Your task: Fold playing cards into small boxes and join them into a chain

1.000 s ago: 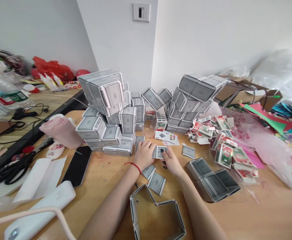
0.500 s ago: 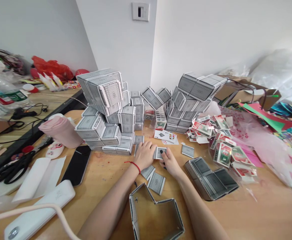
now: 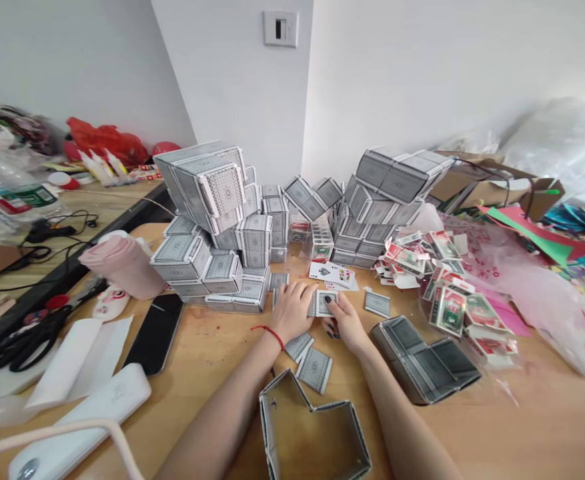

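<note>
A grey-backed playing card point(image 3: 325, 304) is held low over the wooden table between my two hands. My right hand point(image 3: 348, 323) pinches its right side, a dark-nailed thumb lying on the patterned back. My left hand point(image 3: 292, 312), with a red string at the wrist, curls over the card's left end; its fingertips are partly hidden. Grey card pieces point(image 3: 315, 369) with folded edges lie below the hands, and another piece point(image 3: 377, 303) rests to the right. Nearest my forearms stands an open notched frame point(image 3: 355, 433) built from cards. Face-up cards, an ace of spades point(image 3: 323, 271) among them, lie beyond.
Stacked card-built blocks rise at the left point(image 3: 212, 180) and right point(image 3: 397, 177). A dark card-built block point(image 3: 425, 360) sits right of my forearm, near red-and-green card boxes point(image 3: 447, 310). A phone point(image 3: 155, 333), power bank point(image 3: 85, 420), pink roll point(image 3: 122, 263) and scissors point(image 3: 39, 340) occupy the left.
Both hands stay at the card, which has shifted very slightly to the right. The whole view has also moved a little. Everything else stays in place.
</note>
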`<state>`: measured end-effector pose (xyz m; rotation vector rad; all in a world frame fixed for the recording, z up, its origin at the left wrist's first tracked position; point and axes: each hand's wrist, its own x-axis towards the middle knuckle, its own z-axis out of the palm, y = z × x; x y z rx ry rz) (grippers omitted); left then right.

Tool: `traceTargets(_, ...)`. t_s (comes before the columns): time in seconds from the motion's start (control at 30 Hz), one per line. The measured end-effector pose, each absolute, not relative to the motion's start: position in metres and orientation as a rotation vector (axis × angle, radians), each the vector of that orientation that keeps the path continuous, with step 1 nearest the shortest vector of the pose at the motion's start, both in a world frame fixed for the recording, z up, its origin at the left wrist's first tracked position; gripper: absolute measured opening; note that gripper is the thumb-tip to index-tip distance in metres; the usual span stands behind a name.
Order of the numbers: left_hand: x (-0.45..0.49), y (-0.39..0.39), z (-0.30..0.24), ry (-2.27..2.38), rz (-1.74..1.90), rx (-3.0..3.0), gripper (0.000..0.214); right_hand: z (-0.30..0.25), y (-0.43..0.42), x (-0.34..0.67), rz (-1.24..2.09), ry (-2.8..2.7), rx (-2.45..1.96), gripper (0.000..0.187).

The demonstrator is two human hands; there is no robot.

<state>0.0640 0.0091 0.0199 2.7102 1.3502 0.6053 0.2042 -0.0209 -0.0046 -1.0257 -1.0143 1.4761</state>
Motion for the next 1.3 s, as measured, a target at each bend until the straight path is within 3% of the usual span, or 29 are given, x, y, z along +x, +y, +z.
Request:
traceTargets(0.1, 0.061, 0.01, 0.019, 1.255, 0.712, 2.675, 0.06, -0.001, -0.02, 0.207, 1.505, -0.961, -0.984, 0.028)
traceTargets(0.23, 0.058, 0.01, 0.016, 1.132, 0.942, 2.547, 0.048, 0.004, -0.019, 0.211, 1.472, -0.859, -1.003, 0.034)
traceTargets(0.43, 0.071, 0.002, 0.03, 0.952, 1.331, 1.501, 0.037, 0.005, -0.019, 0.208, 1.283, -0.912, -1.058, 0.034)
traceTargets(0.7, 0.078, 0.01, 0.021, 0.853, 1.075, 1.029, 0.025, 0.0, -0.026, 0.194, 1.523, -0.988, -1.014, 0.028)
traceTargets(0.9, 0.069, 0.013, 0.015, 0.741, 1.029, 0.877, 0.041, 0.003, -0.029, 0.191, 1.794, -0.882, -0.93, 0.03)
traceTargets(1.2, 0.066, 0.019, 0.018, 0.641, 1.084, 0.847, 0.044, 0.01, -0.031, 0.192, 1.957, -0.94, -0.871, 0.035)
traceTargets(1.3, 0.065, 0.023, 0.017, 0.676, 1.094, 0.786, 0.036, 0.007, -0.03, 0.192, 2.102, -0.902, -0.874, 0.049)
